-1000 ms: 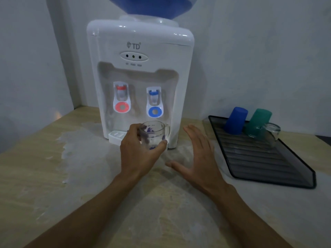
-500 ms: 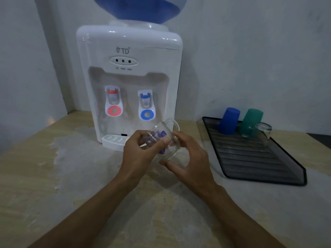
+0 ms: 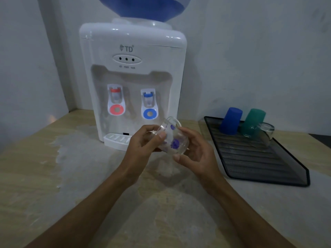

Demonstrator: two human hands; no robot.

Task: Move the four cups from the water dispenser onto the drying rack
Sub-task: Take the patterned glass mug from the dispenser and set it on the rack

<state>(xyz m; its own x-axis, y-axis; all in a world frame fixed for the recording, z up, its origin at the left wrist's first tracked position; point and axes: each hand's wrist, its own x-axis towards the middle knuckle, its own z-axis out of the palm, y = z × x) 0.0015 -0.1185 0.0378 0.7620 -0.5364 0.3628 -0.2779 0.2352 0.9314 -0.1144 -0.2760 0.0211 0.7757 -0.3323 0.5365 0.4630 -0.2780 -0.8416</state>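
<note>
Left hand [image 3: 143,142]: centre of frame, fingers clamped on the near side of the glass cup.
Right hand [image 3: 194,153]: just right of it, fingers curled under and around the same cup.
Glass cup with purple print [image 3: 171,138]: tilted, held above the counter [image 3: 80,176] by both hands, in front of the water dispenser [image 3: 132,83].
Drip tray [image 3: 116,140]: no cups visible.
Drying rack [image 3: 254,158]: right of frame; blue cup [image 3: 231,120], green cup [image 3: 254,120], clear glass [image 3: 265,133] rest there.
Progress: 3 racked, 1 left to place.

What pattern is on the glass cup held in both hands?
Purple flower-like prints on clear glass cup; it shows best in the head view.
</note>
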